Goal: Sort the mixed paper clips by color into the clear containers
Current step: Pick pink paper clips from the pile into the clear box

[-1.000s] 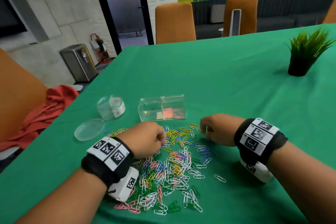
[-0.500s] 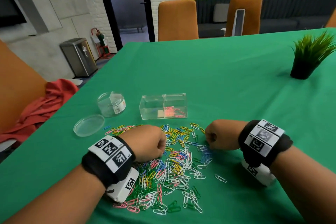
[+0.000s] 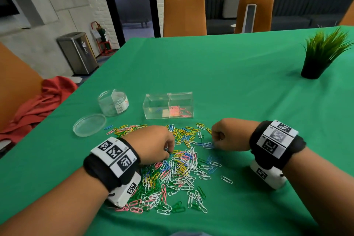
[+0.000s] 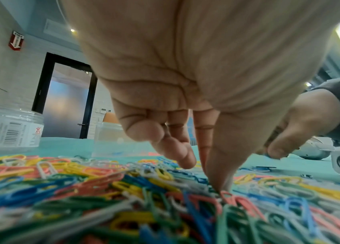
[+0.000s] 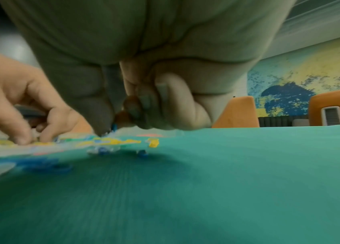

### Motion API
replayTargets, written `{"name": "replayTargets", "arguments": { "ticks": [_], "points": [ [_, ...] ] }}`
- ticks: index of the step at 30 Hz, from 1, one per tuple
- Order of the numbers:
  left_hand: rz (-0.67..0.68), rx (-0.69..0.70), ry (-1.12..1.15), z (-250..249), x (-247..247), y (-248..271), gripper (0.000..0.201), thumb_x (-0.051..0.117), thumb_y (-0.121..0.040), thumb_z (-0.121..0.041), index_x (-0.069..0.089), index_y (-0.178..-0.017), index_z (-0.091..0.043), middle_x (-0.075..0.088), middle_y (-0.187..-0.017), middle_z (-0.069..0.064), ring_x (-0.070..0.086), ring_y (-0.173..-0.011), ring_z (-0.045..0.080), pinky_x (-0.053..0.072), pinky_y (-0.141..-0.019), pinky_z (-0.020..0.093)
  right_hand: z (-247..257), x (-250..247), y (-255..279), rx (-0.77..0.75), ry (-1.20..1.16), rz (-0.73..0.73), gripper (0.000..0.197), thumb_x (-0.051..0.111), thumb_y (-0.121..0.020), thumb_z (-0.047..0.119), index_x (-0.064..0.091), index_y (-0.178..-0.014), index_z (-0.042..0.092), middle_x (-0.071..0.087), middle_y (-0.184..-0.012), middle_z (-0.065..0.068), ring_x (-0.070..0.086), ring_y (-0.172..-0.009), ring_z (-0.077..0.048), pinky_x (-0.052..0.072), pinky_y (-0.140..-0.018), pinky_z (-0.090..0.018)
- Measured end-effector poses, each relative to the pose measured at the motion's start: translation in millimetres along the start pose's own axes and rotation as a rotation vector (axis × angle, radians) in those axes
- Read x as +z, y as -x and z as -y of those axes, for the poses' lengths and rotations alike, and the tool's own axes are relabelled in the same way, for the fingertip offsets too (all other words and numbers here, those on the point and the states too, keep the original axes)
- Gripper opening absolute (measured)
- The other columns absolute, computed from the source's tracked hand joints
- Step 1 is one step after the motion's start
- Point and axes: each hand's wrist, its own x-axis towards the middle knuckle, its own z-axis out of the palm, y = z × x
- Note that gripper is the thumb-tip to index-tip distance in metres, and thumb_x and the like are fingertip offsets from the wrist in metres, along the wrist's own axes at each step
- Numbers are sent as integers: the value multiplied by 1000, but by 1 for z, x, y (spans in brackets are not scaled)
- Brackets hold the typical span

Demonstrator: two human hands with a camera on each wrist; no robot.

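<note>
Fingers point(image 4: 217, 178) of my left hand point(image 3: 153, 144) pinch into the mixed paper clips point(image 3: 178, 168); my right hand point(image 3: 228, 134) curls on a blue clip point(image 5: 114, 127). Clear containers point(image 3: 168, 105) sit beyond the heap on the worktop point(image 3: 229, 82). Risk: tangled clips lifting together, mixing colours.

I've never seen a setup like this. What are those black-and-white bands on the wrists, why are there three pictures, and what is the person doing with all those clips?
No machine here: a person works with bare hands. The patterned bands carry small cameras, one per wrist; a third camera sits on the head. So one picture looks down from the head, and two look along each hand from below.

On the green tablecloth lies a pile of coloured paper clips. Behind it stand a clear divided box with pink clips in its right half, a round clear jar and its lid.

The left hand pinches into the pile with fingertips. The right hand is curled at the pile's edge, apparently pinching a blue clip, though that view is blurred.
</note>
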Motion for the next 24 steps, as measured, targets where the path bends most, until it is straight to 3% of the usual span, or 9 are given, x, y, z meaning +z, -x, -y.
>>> {"name": "replayTargets", "arguments": {
  "ticks": [2, 6, 9, 12, 15, 18, 19, 22, 24],
  "points": [
    [-22, 10, 7, 1, 0, 3, 6, 66, -86, -25, 65, -91, -29, 61, -90, -14, 59, -82, 9, 49, -74, 26, -12, -8, 4, 21, -172, -58, 10, 61, -80, 22, 54, -72, 22, 53, -62, 8, 48, -59, -14, 39, -54, -24],
    [-105, -22, 220, 16, -4, 6, 11, 69, -85, -19, 65, -85, -29, 66, -79, -13, 61, -73, 2, 51, -70, 26, -30, -19, 19, 0, -1407, -204, 15, 52, -64, 1, 45, -71, 12, 53, -63, -9, 37, -44, -13, 29, -41, -16],
    [-103, -87, 764, 27, -4, 8, 17, 67, -91, -8, 67, -101, -22, 67, -79, -1, 65, -69, 12, 53, -58, 30, -37, -18, 24, 21, -1756, -257, 23, 49, -64, -4, 47, -80, 13, 53, -67, -10, 37, -46, -13, 31, -39, -17],
    [-42, -238, 1394, 29, -3, 8, 19, 50, -97, 7, 65, -107, 2, 65, -79, 12, 68, -67, 18, 53, -48, 22, -38, -11, 18, 184, -1635, -190, 23, 44, -65, -1, 51, -82, 13, 48, -66, -8, 37, -47, -15, 28, -41, -17],
    [-25, -291, 1539, 34, -2, 7, 23, 43, -96, 11, 64, -107, 9, 66, -84, 18, 69, -70, 24, 58, -51, 24, -31, -3, 8, 255, -1124, -62, 3, 58, -72, 11, 56, -74, 14, 42, -61, -4, 33, -46, -14, 25, -43, -18],
    [4, -302, 1336, 32, 0, 5, 13, 55, -91, 6, 62, -100, -1, 65, -76, 10, 62, -63, 18, 50, -47, 23, -21, 1, -3, 203, -226, 25, 12, 70, -83, 34, 66, -85, 22, 57, -71, 5, 51, -62, -14, 40, -56, -23],
    [18, -304, 1247, 31, 1, 4, 11, 59, -90, 3, 61, -96, -5, 63, -72, 7, 58, -60, 17, 46, -44, 23, -16, 1, -5, 195, -72, 30, 16, 70, -83, 38, 67, -90, 24, 61, -78, 6, 55, -70, -15, 42, -62, -23],
    [59, -302, 1004, 29, -4, -1, 12, 72, -79, -15, 65, -89, -16, 62, -74, 6, 54, -62, 24, 40, -50, 26, -3, 1, -7, 181, 23, 53, 14, 66, -84, 30, 68, -95, 23, 65, -90, 4, 57, -79, -18, 45, -70, -24],
    [72, -219, 642, 25, -9, -2, 9, 74, -79, -24, 69, -87, -23, 64, -73, -4, 56, -60, 15, 41, -55, 24, -3, 0, -7, 169, 50, 68, 8, 60, -84, 25, 66, -89, 21, 65, -84, 4, 56, -76, -19, 46, -68, -24]
  ]
}}
